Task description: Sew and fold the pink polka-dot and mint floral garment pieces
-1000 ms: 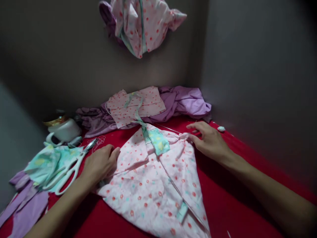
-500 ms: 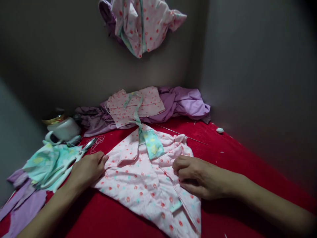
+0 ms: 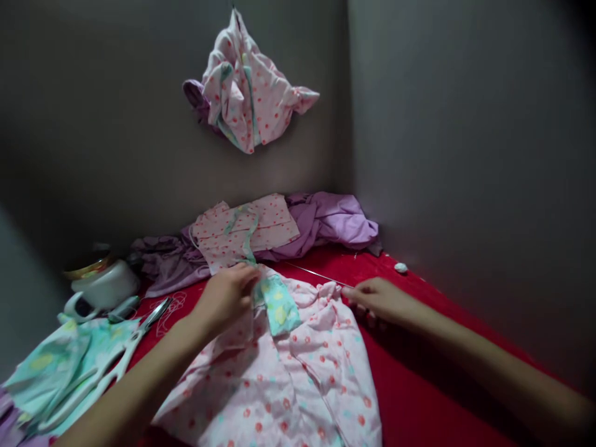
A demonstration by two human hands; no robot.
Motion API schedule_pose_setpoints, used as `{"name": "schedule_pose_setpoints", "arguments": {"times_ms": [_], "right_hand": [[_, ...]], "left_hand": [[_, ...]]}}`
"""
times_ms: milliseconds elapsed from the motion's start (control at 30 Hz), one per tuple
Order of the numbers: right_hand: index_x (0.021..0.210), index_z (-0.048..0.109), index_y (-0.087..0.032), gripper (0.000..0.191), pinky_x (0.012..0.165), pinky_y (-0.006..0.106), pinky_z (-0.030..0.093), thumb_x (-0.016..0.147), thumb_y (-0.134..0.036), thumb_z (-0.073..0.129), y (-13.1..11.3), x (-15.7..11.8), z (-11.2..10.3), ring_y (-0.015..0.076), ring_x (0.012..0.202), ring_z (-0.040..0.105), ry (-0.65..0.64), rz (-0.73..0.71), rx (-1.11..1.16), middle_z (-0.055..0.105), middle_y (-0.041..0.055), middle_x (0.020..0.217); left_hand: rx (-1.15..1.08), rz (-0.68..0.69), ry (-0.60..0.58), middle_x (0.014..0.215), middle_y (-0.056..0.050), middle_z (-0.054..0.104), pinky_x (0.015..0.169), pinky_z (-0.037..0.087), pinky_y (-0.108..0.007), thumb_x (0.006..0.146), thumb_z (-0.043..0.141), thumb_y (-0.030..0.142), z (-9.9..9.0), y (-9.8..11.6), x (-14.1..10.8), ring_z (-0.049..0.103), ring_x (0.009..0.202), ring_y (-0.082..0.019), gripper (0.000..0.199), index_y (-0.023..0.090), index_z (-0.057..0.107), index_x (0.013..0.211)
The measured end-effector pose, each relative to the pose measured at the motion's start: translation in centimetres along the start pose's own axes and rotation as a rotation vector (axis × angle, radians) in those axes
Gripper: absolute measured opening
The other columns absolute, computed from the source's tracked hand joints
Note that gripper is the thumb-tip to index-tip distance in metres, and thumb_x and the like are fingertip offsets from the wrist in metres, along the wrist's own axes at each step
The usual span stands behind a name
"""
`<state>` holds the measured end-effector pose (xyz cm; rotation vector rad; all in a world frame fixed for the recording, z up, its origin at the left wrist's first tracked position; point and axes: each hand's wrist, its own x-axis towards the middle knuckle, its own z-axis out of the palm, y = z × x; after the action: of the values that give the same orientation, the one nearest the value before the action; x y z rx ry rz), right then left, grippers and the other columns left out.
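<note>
A pink garment (image 3: pixel 261 391) with red flower dots lies on the red cloth, a mint-and-yellow patch (image 3: pixel 280 304) at its top. My left hand (image 3: pixel 226 292) is curled at the garment's top edge beside the patch, where a mint strip (image 3: pixel 251 239) ends. Its fingertips are smeared, so what they pinch is unclear. At the gathered right corner, my right hand (image 3: pixel 382 301) closes on the near end of a thin metal rod (image 3: pixel 316 274). The rod lies slantwise behind the garment.
Scissors (image 3: pixel 112 366) lie on mint fabric (image 3: pixel 41 366) at left, near loose thread (image 3: pixel 171 310) and a white cup (image 3: pixel 106 287). Purple cloth (image 3: pixel 335 220) and a pink dotted piece (image 3: pixel 272 217) lie along the wall. Another dotted garment (image 3: pixel 267 99) hangs above. A small white object (image 3: pixel 400 267) sits at right.
The view has tilted up. My left hand has left the garment's left edge and moved to its top beside the patch. My right hand has gone from the garment's right side to the rod.
</note>
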<state>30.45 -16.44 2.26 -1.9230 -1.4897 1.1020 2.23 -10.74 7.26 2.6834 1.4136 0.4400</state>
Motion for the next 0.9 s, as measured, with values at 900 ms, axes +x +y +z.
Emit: {"name": "schedule_pose_setpoints", "arguments": {"times_ms": [900], "right_hand": [[0.061,0.048,-0.017,0.031,0.038,0.018,0.038,0.085,-0.035,0.050,0.8,-0.5,0.4,0.0088,0.040,0.048,-0.020,0.076,0.364,0.051,-0.0018,0.048]], "left_hand": [[-0.124,0.161,-0.204,0.071,-0.003,0.063,0.063,0.039,-0.025,0.066,0.052,0.012,6.8,5.8,8.9,0.056,0.071,-0.017,0.013,0.019,0.063,0.067]]}}
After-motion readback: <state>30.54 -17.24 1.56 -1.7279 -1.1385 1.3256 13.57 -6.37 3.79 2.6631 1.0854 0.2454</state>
